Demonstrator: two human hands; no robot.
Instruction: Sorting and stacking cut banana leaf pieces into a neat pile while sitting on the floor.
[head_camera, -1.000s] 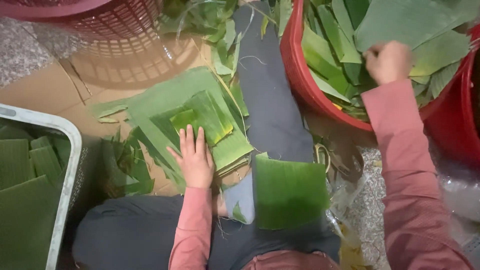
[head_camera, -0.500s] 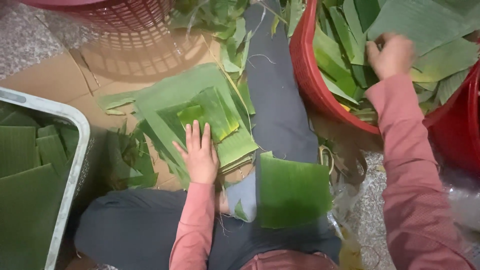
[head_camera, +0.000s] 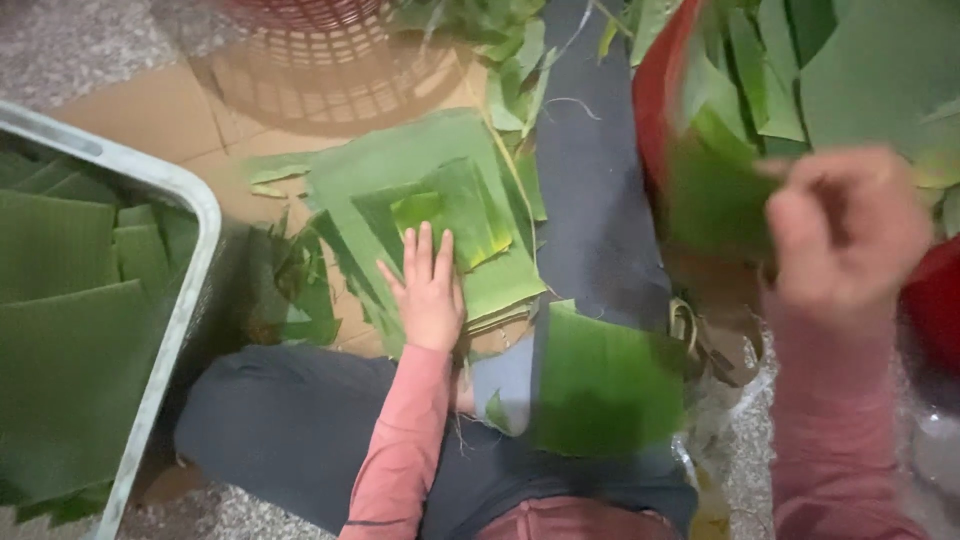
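My left hand (head_camera: 430, 295) lies flat with fingers spread on the stack of cut green leaves (head_camera: 440, 215) on the cardboard by my knee, while my right hand (head_camera: 850, 235) is clenched round a leaf piece (head_camera: 715, 190) at the red tub (head_camera: 655, 95). A moment ago that hand was deeper among the tub's leaves — now it is lifted nearer. It is blurred, so the grip is hard to make out.

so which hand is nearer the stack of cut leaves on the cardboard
Left. The left hand lies flat on the stack of cut leaves, touching it. The right hand is raised far off to the side, by the red tub of leaves, gripping a blurred leaf piece.
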